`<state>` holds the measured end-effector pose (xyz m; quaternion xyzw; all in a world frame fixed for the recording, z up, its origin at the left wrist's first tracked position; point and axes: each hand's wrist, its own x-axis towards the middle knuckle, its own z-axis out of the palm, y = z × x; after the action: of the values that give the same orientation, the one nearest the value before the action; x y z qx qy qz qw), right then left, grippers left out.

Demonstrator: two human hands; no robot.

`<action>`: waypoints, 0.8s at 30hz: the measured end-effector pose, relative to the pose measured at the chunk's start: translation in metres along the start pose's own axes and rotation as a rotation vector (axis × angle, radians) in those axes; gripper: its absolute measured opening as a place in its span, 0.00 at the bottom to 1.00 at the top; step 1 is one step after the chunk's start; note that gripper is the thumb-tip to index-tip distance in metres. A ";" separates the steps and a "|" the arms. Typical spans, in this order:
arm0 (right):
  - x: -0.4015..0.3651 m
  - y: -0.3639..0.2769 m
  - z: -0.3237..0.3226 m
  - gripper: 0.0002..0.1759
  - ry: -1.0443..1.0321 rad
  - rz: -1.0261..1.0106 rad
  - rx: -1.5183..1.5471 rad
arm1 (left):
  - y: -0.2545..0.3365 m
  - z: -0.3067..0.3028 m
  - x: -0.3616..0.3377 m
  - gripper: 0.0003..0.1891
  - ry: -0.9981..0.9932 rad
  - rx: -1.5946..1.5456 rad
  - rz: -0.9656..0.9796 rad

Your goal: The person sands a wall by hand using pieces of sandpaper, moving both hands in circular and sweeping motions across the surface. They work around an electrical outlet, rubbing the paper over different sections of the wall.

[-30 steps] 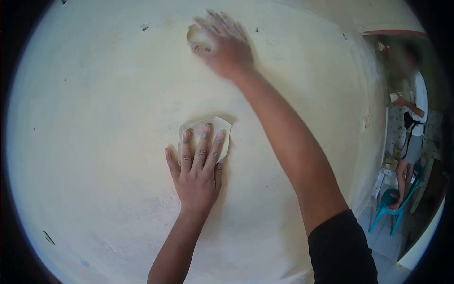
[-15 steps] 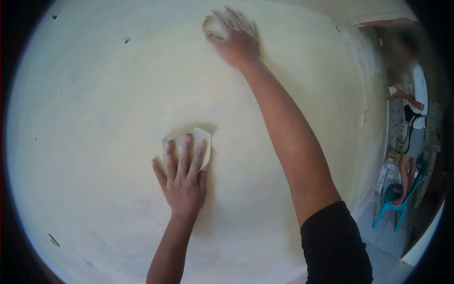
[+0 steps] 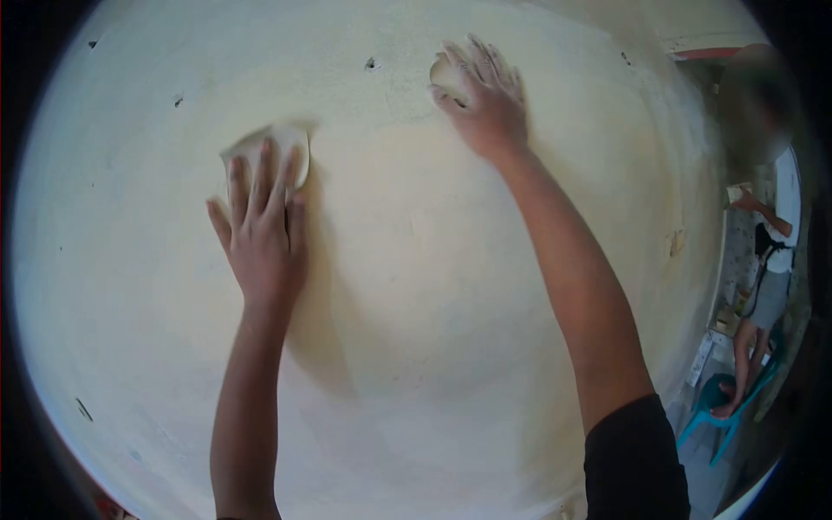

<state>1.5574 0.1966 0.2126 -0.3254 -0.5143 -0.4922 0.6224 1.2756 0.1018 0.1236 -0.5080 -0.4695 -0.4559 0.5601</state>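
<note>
My left hand lies against the pale wall, fingers stretched upward. Its middle fingers press a pale sandpaper sheet flat, the sheet's corners showing around the fingertips. Higher up and to the right, my right hand has its dusty fingers spread on the wall over another pale sandpaper sheet. Only that sheet's left part shows by the thumb; the rest is hidden beneath the hand.
Small holes mark the upper wall, and a slit shows at lower left. Past the wall's right edge, another person stands on a teal plastic chair, holding a small pale object.
My left hand has slid up and leftward across the wall with its sheet. The view has shifted, so my right hand appears farther right and slightly lower, still on its sheet.
</note>
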 end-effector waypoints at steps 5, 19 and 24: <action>0.016 0.056 0.008 0.37 0.082 0.159 -0.030 | 0.049 0.034 0.086 0.23 0.158 -0.034 -0.058; 0.002 0.113 -0.013 0.35 -0.022 -0.219 0.033 | 0.113 0.053 0.113 0.24 0.168 -0.031 0.007; 0.012 0.186 0.002 0.35 0.100 0.155 -0.090 | 0.144 0.052 0.071 0.23 0.119 0.054 0.048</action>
<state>1.7332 0.2518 0.2439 -0.3671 -0.4333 -0.4808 0.6681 1.4248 0.1607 0.1755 -0.4759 -0.4350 -0.4590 0.6113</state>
